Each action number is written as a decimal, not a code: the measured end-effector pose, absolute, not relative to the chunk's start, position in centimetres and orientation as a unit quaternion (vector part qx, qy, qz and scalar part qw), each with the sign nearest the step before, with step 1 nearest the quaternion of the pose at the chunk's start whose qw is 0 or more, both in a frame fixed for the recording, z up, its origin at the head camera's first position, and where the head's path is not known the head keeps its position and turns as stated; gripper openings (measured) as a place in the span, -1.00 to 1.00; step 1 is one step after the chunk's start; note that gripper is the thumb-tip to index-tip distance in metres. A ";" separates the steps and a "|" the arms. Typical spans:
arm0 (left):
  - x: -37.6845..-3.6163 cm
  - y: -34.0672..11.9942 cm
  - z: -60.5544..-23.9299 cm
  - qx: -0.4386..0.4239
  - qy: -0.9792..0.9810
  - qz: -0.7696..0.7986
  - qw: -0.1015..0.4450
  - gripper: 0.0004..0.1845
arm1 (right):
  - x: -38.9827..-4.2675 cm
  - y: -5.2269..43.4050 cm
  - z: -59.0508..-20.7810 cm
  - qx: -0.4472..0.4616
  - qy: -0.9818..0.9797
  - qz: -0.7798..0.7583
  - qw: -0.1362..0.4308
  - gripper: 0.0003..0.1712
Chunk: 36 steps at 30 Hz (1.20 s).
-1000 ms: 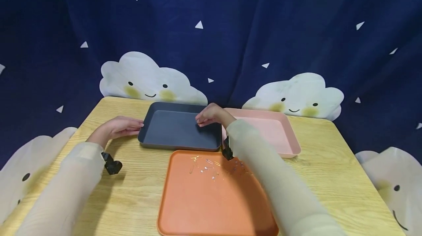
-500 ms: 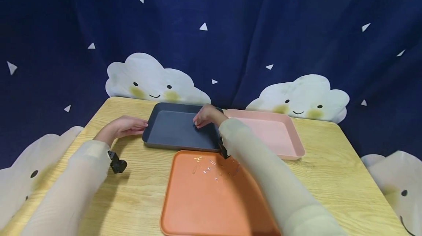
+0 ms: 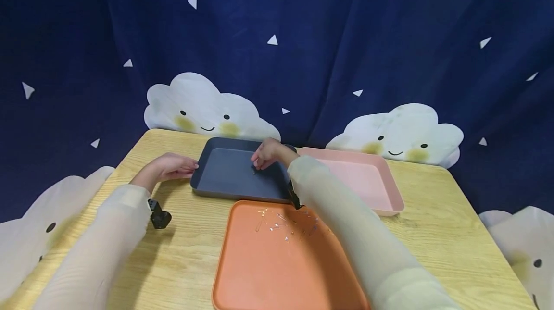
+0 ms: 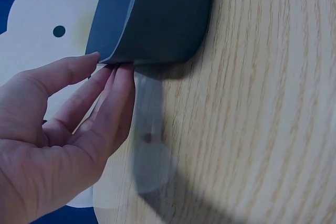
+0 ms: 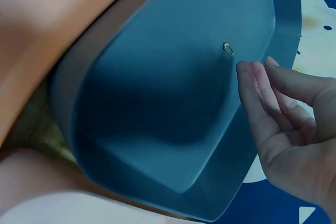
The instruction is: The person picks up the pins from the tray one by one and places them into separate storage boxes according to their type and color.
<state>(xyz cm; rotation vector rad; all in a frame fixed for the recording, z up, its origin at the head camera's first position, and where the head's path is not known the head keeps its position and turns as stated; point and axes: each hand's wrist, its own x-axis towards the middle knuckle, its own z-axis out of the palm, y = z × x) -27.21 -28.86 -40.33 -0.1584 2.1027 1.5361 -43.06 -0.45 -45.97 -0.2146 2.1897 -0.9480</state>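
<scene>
Near: orange tray (image 3: 268, 276), loose pins (image 3: 275, 228) toward its far side. Beyond: gray tray (image 3: 229, 175); left hand (image 3: 173, 166) pinches its left end. Right hand (image 3: 267, 152) above it, fingers half bent, parted from thumb, nothing held; one gold pin (image 5: 226, 46) just off fingertips, resting or airborne unclear. Pink tray (image 3: 352, 178) right.

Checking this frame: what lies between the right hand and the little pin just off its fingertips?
Nothing: the right wrist view shows a narrow bare gap between the right hand and the pin, with only the dark tray behind it.
</scene>
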 end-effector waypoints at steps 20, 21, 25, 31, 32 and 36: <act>-27.2 -29.0 -40.8 -0.026 0.778 0.568 0.268 -0.37 | -25.7 10.2 -34.8 -0.207 0.835 -0.404 0.310 -0.68; -27.2 -29.0 -40.7 -0.026 0.779 0.566 0.267 -0.37 | -24.9 10.9 -34.9 -0.217 0.837 -0.401 0.304 -0.69; -26.9 -28.9 -40.5 -0.036 0.781 0.568 0.256 -0.38 | -22.4 13.8 -35.5 -0.256 0.853 -0.367 0.269 -0.76; -26.4 -28.2 -39.8 -0.053 0.793 0.557 0.239 -0.40 | -19.5 17.7 -37.3 -0.304 0.880 -0.295 0.214 -0.82; -26.4 -28.1 -39.7 -0.055 0.796 0.554 0.239 -0.41 | -19.1 18.2 -37.5 -0.310 0.887 -0.280 0.199 -0.83; -26.3 -27.9 -39.5 -0.060 0.800 0.547 0.238 -0.41 | -18.1 19.5 -38.3 -0.325 0.907 -0.229 0.141 -0.79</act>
